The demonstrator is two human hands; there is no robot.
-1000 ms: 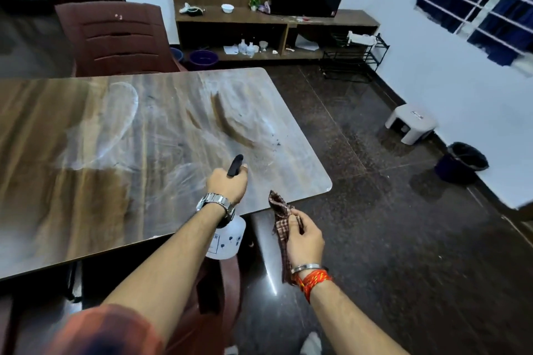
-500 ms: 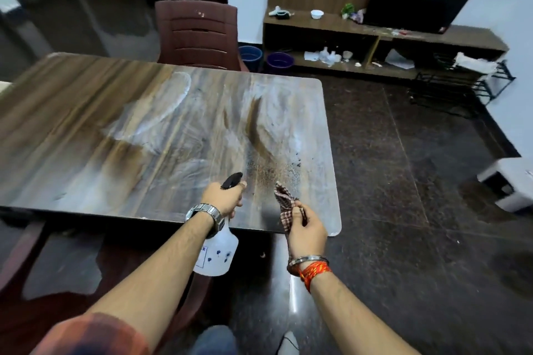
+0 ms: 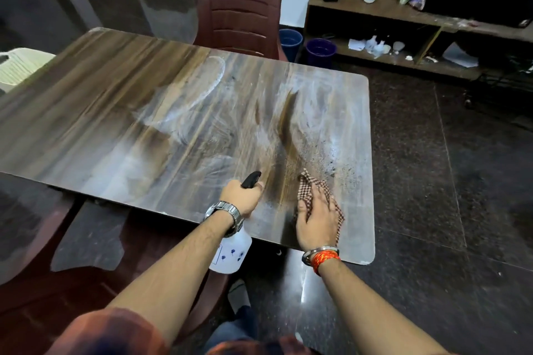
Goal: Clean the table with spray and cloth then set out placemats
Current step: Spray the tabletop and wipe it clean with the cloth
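Note:
The wooden table (image 3: 121,112) has white smears and a patch of dark specks near its right end. My left hand (image 3: 240,196) grips a white spray bottle (image 3: 230,253) by its black trigger head, over the table's near edge; the bottle body hangs below my wrist. My right hand (image 3: 315,219) lies flat on a red-and-white checked cloth (image 3: 308,184), pressing it onto the table near the front right corner, just below the dark specks. No placemats are in view.
A maroon chair (image 3: 239,11) stands at the table's far side, another at the near left (image 3: 34,239). Two blue buckets (image 3: 320,50) sit on the floor beyond. A low wooden shelf unit (image 3: 403,17) with small items lines the back wall. Dark floor lies right.
My right hand has gone from holding the cloth bunched at the table's edge to laying it flat on the tabletop. The view has moved closer and turned left.

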